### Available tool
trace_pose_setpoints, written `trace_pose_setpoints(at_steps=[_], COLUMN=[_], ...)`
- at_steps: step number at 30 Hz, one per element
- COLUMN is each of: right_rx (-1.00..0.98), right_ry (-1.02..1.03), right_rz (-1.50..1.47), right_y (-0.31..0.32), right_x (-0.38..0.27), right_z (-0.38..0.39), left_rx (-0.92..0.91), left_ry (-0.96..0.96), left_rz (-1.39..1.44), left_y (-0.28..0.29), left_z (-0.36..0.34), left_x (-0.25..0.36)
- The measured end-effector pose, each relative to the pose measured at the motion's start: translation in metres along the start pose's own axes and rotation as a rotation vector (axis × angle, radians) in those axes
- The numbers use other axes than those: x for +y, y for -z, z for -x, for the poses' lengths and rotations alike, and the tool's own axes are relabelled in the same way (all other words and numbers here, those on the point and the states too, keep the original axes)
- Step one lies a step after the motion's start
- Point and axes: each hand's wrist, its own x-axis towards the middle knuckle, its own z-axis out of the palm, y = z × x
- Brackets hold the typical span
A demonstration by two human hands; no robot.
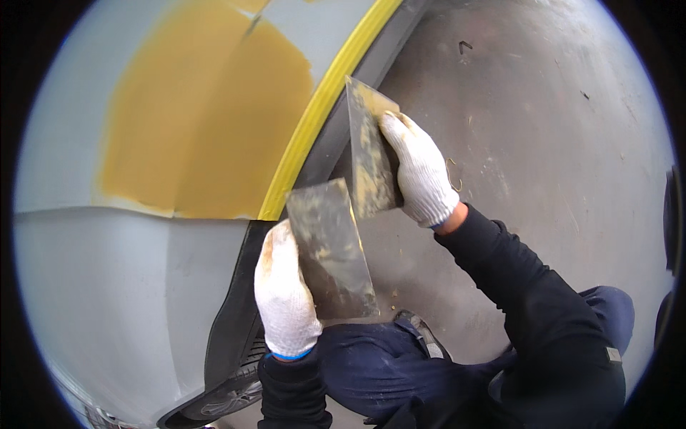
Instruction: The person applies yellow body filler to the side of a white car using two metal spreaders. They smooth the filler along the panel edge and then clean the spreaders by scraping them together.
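My left hand (284,293), in a white knit glove, grips a flat metal spreader (330,254) by its lower left edge; the blade is smeared with yellowish filler. My right hand (421,171), also gloved, holds a second metal spreader (369,146) upright. The lower edge of the second blade rests against the top of the first. Both blades are held just right of a grey car body panel (107,286) that carries a wide patch of yellow-brown filler (207,121).
A strip of yellow masking tape (314,114) runs along the panel's edge beside black trim (232,314). A tyre (229,393) shows at the bottom. Grey concrete floor (543,129) lies to the right. My dark trousers and shoe (421,336) are below the hands.
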Motion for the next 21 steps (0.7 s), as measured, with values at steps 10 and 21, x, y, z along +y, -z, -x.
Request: trace_pose_setpoints(at_steps=[10, 21], right_rx=[0.048, 0.265], right_ry=[0.187, 0.114], right_rz=[-0.172, -0.202], right_y=[0.034, 0.117], right_x=[0.019, 0.001], right_z=[-0.026, -0.032], left_rx=[-0.13, -0.706], left_ry=[0.289, -0.21], left_rz=[0.839, -0.066], left_y=[-0.046, -0.121], left_z=[0.069, 0.052], left_x=[0.0, -0.031])
